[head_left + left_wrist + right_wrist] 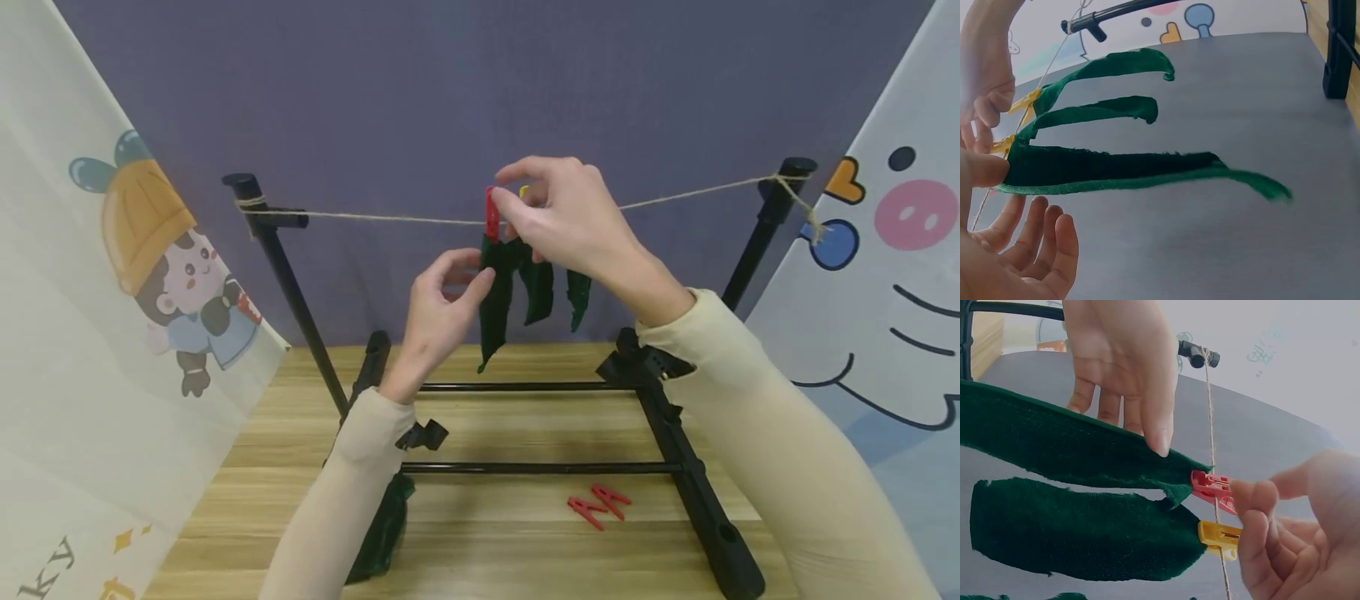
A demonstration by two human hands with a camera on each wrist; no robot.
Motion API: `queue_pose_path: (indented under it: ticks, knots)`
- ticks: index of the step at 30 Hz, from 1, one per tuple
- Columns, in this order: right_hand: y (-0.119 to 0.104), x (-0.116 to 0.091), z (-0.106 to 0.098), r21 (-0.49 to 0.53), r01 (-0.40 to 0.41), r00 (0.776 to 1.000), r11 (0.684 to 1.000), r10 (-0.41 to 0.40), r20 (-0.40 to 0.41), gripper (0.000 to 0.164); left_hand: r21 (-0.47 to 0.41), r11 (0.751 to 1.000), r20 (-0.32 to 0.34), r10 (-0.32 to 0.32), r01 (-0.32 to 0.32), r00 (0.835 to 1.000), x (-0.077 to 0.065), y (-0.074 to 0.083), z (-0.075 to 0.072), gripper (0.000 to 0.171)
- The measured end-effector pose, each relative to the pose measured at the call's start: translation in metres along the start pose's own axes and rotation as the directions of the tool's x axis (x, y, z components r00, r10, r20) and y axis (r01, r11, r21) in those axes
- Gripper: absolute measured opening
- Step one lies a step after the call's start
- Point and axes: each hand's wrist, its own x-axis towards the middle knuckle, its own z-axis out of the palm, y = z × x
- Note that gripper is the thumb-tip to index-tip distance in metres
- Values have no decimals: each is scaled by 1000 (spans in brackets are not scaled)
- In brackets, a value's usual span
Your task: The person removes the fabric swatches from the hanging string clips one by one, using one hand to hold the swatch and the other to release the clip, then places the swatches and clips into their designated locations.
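Observation:
A twine line (375, 218) runs across the stand, and dark green cloth strips (1085, 531) hang from it. My right hand (573, 212) pinches a red clothespin (492, 215), which sits at the top of the leftmost green cloth strip (495, 300). Just below, my left hand (438, 304) holds that strip's edge near the top, thumb in front and fingers behind. Beside the red one, a yellow clothespin (1216, 536) clips a neighbouring strip to the twine. The right wrist view shows the red clothespin's jaws against the cloth corner, close to the twine.
Black posts (296, 300) carry the twine at both sides, above a black base with crossbars (540, 468). Two red clothespins (587, 512) lie on the wooden tabletop (480, 550). More green cloth (384, 533) lies at lower left, partly behind my left sleeve.

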Motion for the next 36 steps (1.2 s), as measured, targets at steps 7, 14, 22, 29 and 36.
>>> queue_pose_path:
  ticks: [7,14,22,29,36]
  knots:
    - [-1,8,-2,59,-121,987,991,114,117,48,-39,999,-9,12,-12,1000,8,4,0,27]
    - [1,11,-3,96,-154,981,983,141,135,54,-63,998,-26,0,-2,1000,12,5,0,22]
    - [2,13,0,123,-152,982,981,136,129,49,-71,997,-24,15,-16,1000,15,4,-1,21]
    - [6,13,2,155,-112,990,981,97,106,46,-77,997,-20,9,-10,1000,16,2,-2,21]
    - [8,7,-4,91,-59,992,994,47,120,40,-92,996,-18,0,-1,1000,16,-1,-5,21]
